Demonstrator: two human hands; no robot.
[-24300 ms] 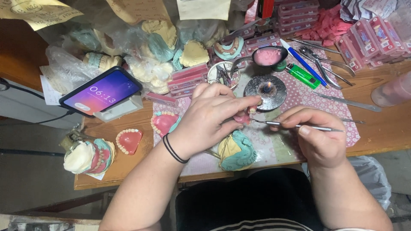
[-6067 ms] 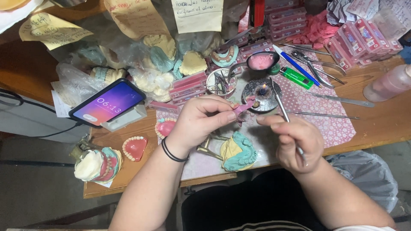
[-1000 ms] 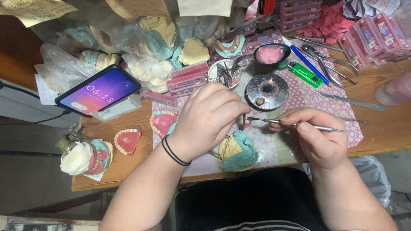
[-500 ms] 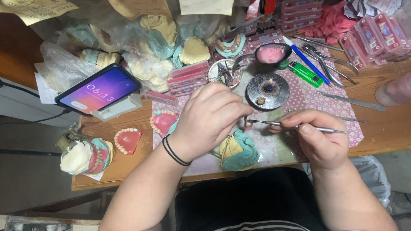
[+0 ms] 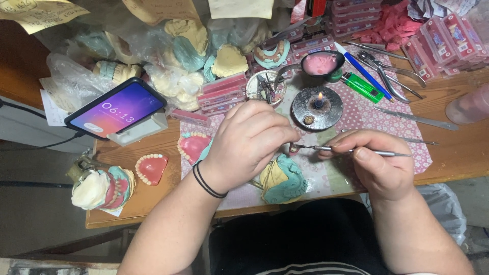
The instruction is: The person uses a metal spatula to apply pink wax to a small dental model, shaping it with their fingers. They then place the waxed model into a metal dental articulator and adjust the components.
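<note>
Two hands of mine meet at the middle of the frame above a wooden worktop, its grain bare at the right edge and its centre covered by a pink patterned mat. Along the top lies a heap of chalky plaster casts in crinkled clear bags. A glossy smartphone leans on a stand at the left. Below my left hand sits a lumpy teal and yellow dental model. That hand is curled tight, fingertips pinched on something small that I cannot make out. My right hand grips a thin steel wax tool like a pen, its tip reaching the left fingertips. Just above them, a round dark metal burner carries a small flame. Lower left, a pink wax denture with a curved row of pale teeth rests on the wood.
</note>
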